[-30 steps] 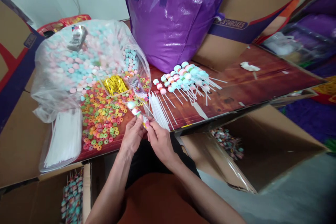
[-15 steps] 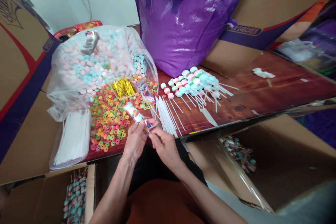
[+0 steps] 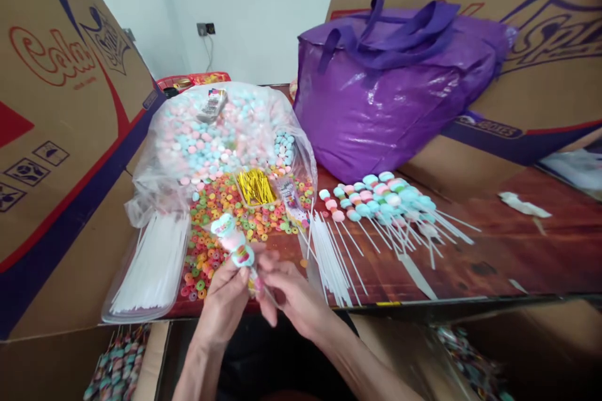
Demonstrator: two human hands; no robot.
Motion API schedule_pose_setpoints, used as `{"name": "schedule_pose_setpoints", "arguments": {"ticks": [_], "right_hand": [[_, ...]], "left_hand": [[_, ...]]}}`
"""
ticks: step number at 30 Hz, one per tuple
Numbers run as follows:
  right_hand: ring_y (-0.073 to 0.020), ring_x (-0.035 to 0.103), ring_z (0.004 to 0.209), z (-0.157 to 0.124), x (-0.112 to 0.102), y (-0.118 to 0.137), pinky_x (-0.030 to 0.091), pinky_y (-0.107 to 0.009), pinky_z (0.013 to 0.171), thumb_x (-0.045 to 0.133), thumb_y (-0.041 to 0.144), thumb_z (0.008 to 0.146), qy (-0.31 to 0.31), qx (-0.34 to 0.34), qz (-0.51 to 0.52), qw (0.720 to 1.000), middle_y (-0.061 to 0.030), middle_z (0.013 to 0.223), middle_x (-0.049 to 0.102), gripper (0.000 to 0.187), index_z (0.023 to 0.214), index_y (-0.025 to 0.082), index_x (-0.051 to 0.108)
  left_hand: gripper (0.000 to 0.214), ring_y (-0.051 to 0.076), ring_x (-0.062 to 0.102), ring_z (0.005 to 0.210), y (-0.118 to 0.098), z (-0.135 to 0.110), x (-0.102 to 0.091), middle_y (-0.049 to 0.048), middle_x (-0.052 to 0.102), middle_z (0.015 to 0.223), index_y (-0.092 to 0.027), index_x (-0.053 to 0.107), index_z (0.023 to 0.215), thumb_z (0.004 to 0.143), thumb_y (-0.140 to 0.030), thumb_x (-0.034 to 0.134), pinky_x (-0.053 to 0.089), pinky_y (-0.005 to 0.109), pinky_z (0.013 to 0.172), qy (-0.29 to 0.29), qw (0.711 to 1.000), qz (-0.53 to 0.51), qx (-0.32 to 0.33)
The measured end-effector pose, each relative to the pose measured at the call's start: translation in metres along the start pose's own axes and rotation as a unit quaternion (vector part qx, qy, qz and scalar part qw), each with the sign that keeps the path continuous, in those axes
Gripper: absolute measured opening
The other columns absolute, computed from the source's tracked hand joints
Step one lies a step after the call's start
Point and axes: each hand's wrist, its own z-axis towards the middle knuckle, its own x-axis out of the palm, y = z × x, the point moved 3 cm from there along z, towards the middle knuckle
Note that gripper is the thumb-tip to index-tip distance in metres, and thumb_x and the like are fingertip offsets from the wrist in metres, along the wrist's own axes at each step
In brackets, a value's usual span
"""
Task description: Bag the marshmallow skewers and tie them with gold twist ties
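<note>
My left hand point(image 3: 224, 298) holds a candy skewer point(image 3: 234, 243) in a clear sleeve, its stacked marshmallows pointing up and away to the left. Just to its right, my right hand point(image 3: 290, 294) pinches the lower end of the same skewer, and the fingers look blurred. Both hands hover over the near edge of the wooden table point(image 3: 493, 263). Under the skewer lies a spread of coloured ring candies point(image 3: 207, 244). Loose white sticks point(image 3: 329, 254) lie right of my hands.
A clear bag of pastel marshmallows point(image 3: 216, 138) and gold twist ties point(image 3: 254, 186) sit behind the rings. Finished marshmallow sticks point(image 3: 376, 197) lie centre right, with a purple bag point(image 3: 390, 88) behind. A pack of white sticks point(image 3: 153, 266) lies left. Cardboard boxes point(image 3: 56, 106) surround the table.
The camera has tilted upward, so the table sits lower in view. My hands stay together on the skewer, and its top has swung more upright.
</note>
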Motion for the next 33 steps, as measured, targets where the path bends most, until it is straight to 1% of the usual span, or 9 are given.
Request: {"name": "schedule_pose_setpoints", "arguments": {"ticks": [2, 3, 6, 8, 11, 15, 20, 29, 33], "right_hand": [[-0.0131, 0.050, 0.044, 0.010, -0.004, 0.017, 0.034, -0.024, 0.047, 0.053, 0.045, 0.091, 0.024, -0.021, -0.166, 0.986, 0.0011, 0.049, 0.055, 0.040, 0.060, 0.019, 0.054], [-0.0140, 0.053, 0.049, 0.018, -0.010, 0.030, 0.035, -0.025, 0.051, 0.053, 0.039, 0.091, -0.009, -0.063, -0.271, 0.960, 0.0001, 0.053, 0.058, 0.037, 0.060, 0.019, 0.055], [-0.0159, 0.057, 0.065, 0.052, -0.025, 0.076, 0.037, -0.026, 0.062, 0.051, 0.021, 0.091, -0.199, -0.185, -0.521, 0.809, -0.0022, 0.068, 0.065, 0.027, 0.067, 0.018, 0.063], [-0.0185, 0.062, 0.078, 0.084, -0.032, 0.096, 0.040, -0.027, 0.069, 0.050, 0.018, 0.092, -0.260, -0.160, -0.602, 0.738, -0.0048, 0.086, 0.071, 0.021, 0.084, 0.019, 0.069], [-0.0239, 0.066, 0.091, 0.133, -0.037, 0.105, 0.043, -0.030, 0.073, 0.050, 0.022, 0.094, -0.263, -0.089, -0.664, 0.694, -0.0100, 0.099, 0.072, 0.021, 0.096, 0.018, 0.070], [-0.0299, 0.067, 0.094, 0.169, -0.042, 0.098, 0.046, -0.034, 0.075, 0.054, 0.013, 0.088, -0.250, -0.067, -0.667, 0.699, -0.0168, 0.099, 0.071, 0.019, 0.100, 0.014, 0.069], [-0.0306, 0.067, 0.089, 0.174, -0.049, 0.093, 0.046, -0.036, 0.072, 0.049, 0.005, 0.085, -0.252, -0.086, -0.631, 0.729, -0.0185, 0.095, 0.070, 0.028, 0.109, 0.012, 0.062], [-0.0179, 0.064, 0.073, 0.171, -0.065, 0.100, 0.048, -0.028, 0.068, 0.050, 0.014, 0.081, -0.274, -0.218, -0.432, 0.831, -0.0024, 0.086, 0.068, 0.030, 0.108, 0.018, 0.062], [-0.0131, 0.063, 0.058, 0.164, -0.069, 0.102, 0.047, -0.024, 0.057, 0.053, 0.022, 0.080, -0.288, -0.247, -0.329, 0.865, -0.0006, 0.083, 0.068, 0.025, 0.102, 0.017, 0.064]], "left_hand": [[0.016, 0.015, 0.055, 0.071, -0.006, 0.000, -0.011, 0.0004, 0.056, 0.069, -0.020, 0.071, 0.096, 0.085, -0.031, 0.071, 0.048, 0.030, 0.070, -0.043, 0.998, -0.010, 0.047], [0.017, 0.012, 0.050, 0.065, -0.008, 0.001, -0.016, -0.0014, 0.051, 0.065, -0.019, 0.071, 0.096, 0.085, -0.032, 0.071, 0.047, 0.027, 0.068, -0.073, 0.995, -0.013, 0.069], [0.024, 0.008, 0.036, 0.057, -0.006, 0.006, -0.022, -0.0044, 0.042, 0.063, -0.017, 0.068, 0.096, 0.083, -0.037, 0.074, 0.039, 0.021, 0.057, -0.141, 0.986, -0.006, 0.085], [0.029, 0.007, 0.032, 0.056, -0.002, 0.009, -0.021, -0.0044, 0.042, 0.063, -0.016, 0.065, 0.091, 0.080, -0.040, 0.077, 0.032, 0.019, 0.051, -0.155, 0.986, 0.005, 0.062], [0.032, 0.007, 0.030, 0.055, 0.004, 0.010, -0.021, -0.0044, 0.043, 0.064, -0.017, 0.058, 0.083, 0.077, -0.041, 0.079, 0.027, 0.019, 0.048, -0.159, 0.986, 0.015, 0.047], [0.032, 0.006, 0.030, 0.054, 0.005, 0.009, -0.030, -0.0050, 0.045, 0.064, -0.019, 0.051, 0.077, 0.078, -0.034, 0.079, 0.029, 0.018, 0.049, -0.178, 0.981, -0.032, 0.075], [0.029, 0.004, 0.037, 0.054, -0.002, 0.008, -0.047, -0.0036, 0.051, 0.070, -0.018, 0.058, 0.080, 0.073, -0.031, 0.083, 0.033, 0.017, 0.050, -0.214, 0.969, -0.076, 0.094], [0.027, 0.002, 0.030, 0.051, 0.001, 0.005, -0.041, -0.0022, 0.052, 0.071, -0.014, 0.056, 0.074, 0.074, -0.028, 0.080, 0.026, 0.017, 0.047, -0.210, 0.973, -0.077, 0.064], [0.026, 0.003, 0.029, 0.050, 0.001, 0.003, -0.035, -0.0043, 0.053, 0.070, -0.019, 0.054, 0.088, 0.077, -0.028, 0.076, 0.024, 0.017, 0.047, -0.226, 0.970, -0.034, 0.080]]}}
